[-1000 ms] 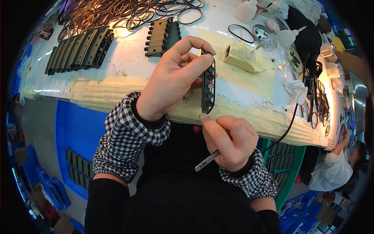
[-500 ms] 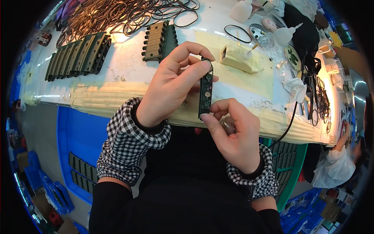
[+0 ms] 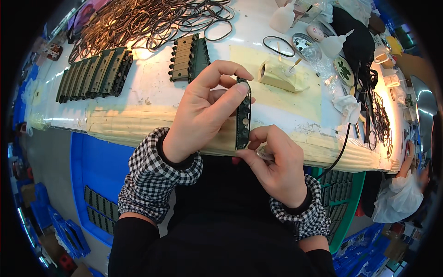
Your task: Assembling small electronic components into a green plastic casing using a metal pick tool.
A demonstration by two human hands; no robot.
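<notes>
The person's left hand [image 3: 205, 115] holds a dark wheeled strip [image 3: 244, 117] near its upper end, thumb and index fingertip closed on it with no gap showing beyond the part's own thickness. The other fingers of that hand curl behind, partly hidden by the thumb and the strip. The strip stands nearly upright above the front edge of the worktable [image 3: 154, 99], its row of small round wheels facing right.

The right hand [image 3: 279, 168] is at the strip's lower end. Its thumb and index finger form a narrow gap there: the thumb tip is at the bottom corner, the index fingertip at the right edge. Whether these 2 tips pinch the strip firmly or only touch it, the view cannot tell. Something pale and shiny shows between the right hand's fingers, too hidden to identify.

Beyond the left hand, 1 green-and-tan tracked piece [image 3: 183, 60] lies on the table, with a row of similar pieces [image 3: 94, 76] farther left. A beige block [image 3: 282, 76] sits to the right of the strip, well apart from both hands.
</notes>
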